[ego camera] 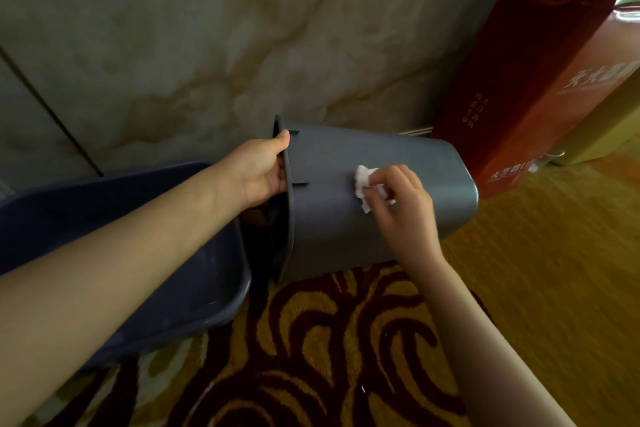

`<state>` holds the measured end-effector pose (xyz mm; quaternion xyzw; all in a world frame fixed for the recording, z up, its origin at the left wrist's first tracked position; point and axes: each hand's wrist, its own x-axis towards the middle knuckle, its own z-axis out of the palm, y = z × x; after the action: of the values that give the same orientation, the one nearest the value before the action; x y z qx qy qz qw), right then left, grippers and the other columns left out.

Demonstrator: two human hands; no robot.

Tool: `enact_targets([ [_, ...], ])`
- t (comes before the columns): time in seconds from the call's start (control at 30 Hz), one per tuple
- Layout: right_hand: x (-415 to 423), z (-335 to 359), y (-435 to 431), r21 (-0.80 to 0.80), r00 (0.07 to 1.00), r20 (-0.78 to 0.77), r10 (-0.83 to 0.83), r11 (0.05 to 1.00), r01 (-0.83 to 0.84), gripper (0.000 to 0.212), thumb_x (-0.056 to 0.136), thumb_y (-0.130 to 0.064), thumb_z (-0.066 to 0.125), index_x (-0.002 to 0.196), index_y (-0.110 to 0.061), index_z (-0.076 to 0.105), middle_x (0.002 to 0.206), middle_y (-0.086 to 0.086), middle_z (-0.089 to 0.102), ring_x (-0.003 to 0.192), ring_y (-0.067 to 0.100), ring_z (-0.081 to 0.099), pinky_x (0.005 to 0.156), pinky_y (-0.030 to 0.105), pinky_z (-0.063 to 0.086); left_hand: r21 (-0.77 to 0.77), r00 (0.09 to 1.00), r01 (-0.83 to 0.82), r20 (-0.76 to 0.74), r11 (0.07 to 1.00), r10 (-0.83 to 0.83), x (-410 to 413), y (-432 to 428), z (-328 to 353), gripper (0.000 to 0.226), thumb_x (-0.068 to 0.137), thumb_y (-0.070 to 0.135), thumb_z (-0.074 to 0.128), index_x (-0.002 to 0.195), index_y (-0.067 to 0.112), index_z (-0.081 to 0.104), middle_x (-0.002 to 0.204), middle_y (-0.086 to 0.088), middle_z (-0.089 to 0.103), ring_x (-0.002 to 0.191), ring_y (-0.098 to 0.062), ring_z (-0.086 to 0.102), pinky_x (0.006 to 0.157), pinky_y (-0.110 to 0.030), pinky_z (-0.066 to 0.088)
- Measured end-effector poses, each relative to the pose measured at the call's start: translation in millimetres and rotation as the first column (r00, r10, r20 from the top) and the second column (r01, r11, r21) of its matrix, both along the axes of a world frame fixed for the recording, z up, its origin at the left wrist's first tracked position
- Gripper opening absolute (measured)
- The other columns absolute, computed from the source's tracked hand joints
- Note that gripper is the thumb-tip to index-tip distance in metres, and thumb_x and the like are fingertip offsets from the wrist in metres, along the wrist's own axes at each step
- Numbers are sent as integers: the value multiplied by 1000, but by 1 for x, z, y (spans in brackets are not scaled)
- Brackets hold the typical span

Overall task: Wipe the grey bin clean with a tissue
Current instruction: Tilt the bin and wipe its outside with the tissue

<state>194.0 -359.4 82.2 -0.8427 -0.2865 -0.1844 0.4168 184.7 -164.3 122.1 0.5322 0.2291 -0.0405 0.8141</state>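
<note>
- Grey bin (332,184): at the centre of the frame, tipped on its side. Its open mouth faces the left of the frame and its closed base faces the right. The lower edge appears to rest on the patterned carpet (329,350).
- Left hand (263,170): at centre left, closed over the bin's rim. The thumb lies on the outer wall near the top of the rim; the fingers curl inside the mouth. The bare forearm runs in from the lower left corner.
- Right hand (401,208): just right of centre, fingers bunched and pinching a white tissue (363,184). The hand sits on the upward-facing side wall of the bin.
- Tissue: crumpled, pressed against the bin's side wall about midway between rim and base. Part of it shows to the left of the fingers; the rest is hidden in the grip.
- Two narrow slots are visible in the bin wall close to the rim, one near the thumb and one below the left hand.
- Dark blue basin (194,274): lower left of the frame, largely under the left forearm, its right rim just beside the bin's mouth. Whether the two touch cannot be told, as that area is in shadow.
- Red carton (533,87): upper right of the frame, standing tall against the marbled wall (207,45), near the bin's base. It carries printed characters too blurred to read.
- Yellowish floor (554,253): right of the frame, bordering the carpet.
</note>
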Motion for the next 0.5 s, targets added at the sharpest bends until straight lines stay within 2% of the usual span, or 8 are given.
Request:
enact_targets([
  [0.1, 10, -7, -20, 31, 987, -52, -150, 988, 152, 8, 85, -3, 60, 84, -9, 56, 88, 2, 55, 84, 21, 53, 68, 22, 40, 19, 1000, -1, 7, 1000, 1, 4, 2, 2, 26, 98, 28, 33, 97, 14, 56, 89, -2, 62, 78, -14, 61, 60, -29, 55],
  [0.17, 12, -10, -27, 112, 939, -103, -328, 934, 339, 3, 86, -4, 59, 86, -6, 58, 90, 7, 58, 84, 23, 55, 65, 8, 37, 24, 1000, -2, 14, 1000, 2, 7, 3, 4, 25, 98, 27, 33, 96, 15, 55, 90, -2, 62, 80, -13, 60, 65, -30, 53],
  [0.23, 8, -8, -20, 234, 880, -132, -457, 848, 476, 1, 88, -5, 58, 88, -4, 59, 90, 6, 57, 82, 22, 56, 63, 2, 35, 34, 1000, -6, 20, 999, 6, 10, 4, 4, 26, 98, 27, 32, 93, 15, 55, 90, -1, 61, 80, -12, 60, 68, -30, 51],
  [0.27, 3, -5, -10, 264, 877, -112, -467, 837, 479, 2, 88, -6, 58, 88, -5, 59, 89, 4, 55, 81, 21, 55, 64, 2, 35, 37, 1000, -13, 23, 999, 12, 12, 5, 4, 27, 99, 27, 31, 92, 15, 55, 89, 0, 62, 79, -11, 60, 68, -30, 50],
  [0.3, -5, -4, 4, 255, 902, -61, -428, 867, 429, 1, 88, -6, 58, 88, -6, 58, 88, 3, 54, 80, 20, 54, 64, 4, 35, 35, 999, -24, 23, 999, 23, 14, 5, 3, 28, 99, 27, 31, 90, 16, 55, 85, 1, 64, 78, -11, 60, 67, -29, 51],
  [0.37, -22, -6, 38, 154, 971, 80, -227, 965, 213, 5, 86, -4, 58, 88, -8, 57, 88, 4, 55, 82, 18, 52, 68, 10, 35, 28, 998, -54, 17, 998, 53, 18, 4, 3, 28, 98, 27, 32, 87, 16, 55, 66, 4, 71, 67, -8, 65, 58, -27, 54],
  [0.43, -35, -16, 61, 69, 987, 150, -59, 996, 49, 8, 84, -4, 58, 90, -9, 57, 92, 7, 58, 87, 15, 48, 73, 19, 38, 21, 996, -83, 13, 996, 83, 21, 5, 1, 28, 98, 27, 34, 84, 15, 56, 51, 6, 70, 51, -6, 67, 46, -21, 54],
  [0.5, -34, -27, 63, 94, 983, 173, -68, 994, 52, 9, 86, -5, 56, 93, -8, 58, 96, 8, 58, 90, 15, 46, 78, 22, 39, 18, 997, -81, 19, 997, 81, 22, 7, -1, 28, 98, 27, 35, 84, 16, 56, 52, 6, 70, 49, -5, 67, 43, -21, 54],
])
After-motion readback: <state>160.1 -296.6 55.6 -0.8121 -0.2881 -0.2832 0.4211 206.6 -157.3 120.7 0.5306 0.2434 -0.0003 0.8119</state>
